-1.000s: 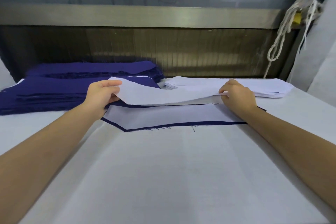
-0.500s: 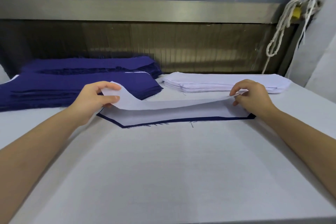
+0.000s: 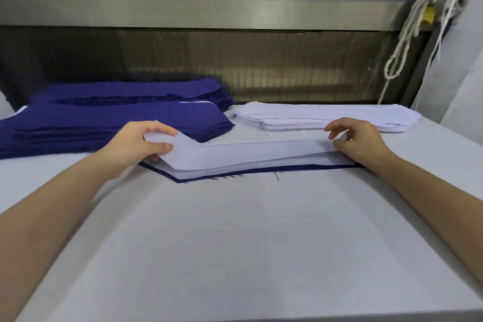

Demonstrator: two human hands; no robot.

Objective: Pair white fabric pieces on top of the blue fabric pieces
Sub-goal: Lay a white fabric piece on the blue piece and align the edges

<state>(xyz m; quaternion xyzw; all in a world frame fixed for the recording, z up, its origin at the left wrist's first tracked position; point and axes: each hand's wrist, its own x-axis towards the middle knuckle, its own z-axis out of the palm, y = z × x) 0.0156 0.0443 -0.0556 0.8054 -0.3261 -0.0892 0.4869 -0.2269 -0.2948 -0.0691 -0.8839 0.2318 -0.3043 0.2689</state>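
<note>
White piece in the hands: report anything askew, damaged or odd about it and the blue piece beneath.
Frayed threads stick out from the front edge of the blue piece. The white piece sags, unflattened, pinched by left hand and right hand. Nothing else stands out.

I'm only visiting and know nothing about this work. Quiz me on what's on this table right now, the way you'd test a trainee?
1. True or false: the left hand and right hand each hold an end of the same white piece.
2. The white stack lies: A) to the right of the blue stack; B) on top of it; C) under the held piece.
3. Fill in: the fabric edge showing beneath the held piece is ___.

Key: 1 true; 2 A; 3 blue.
</note>
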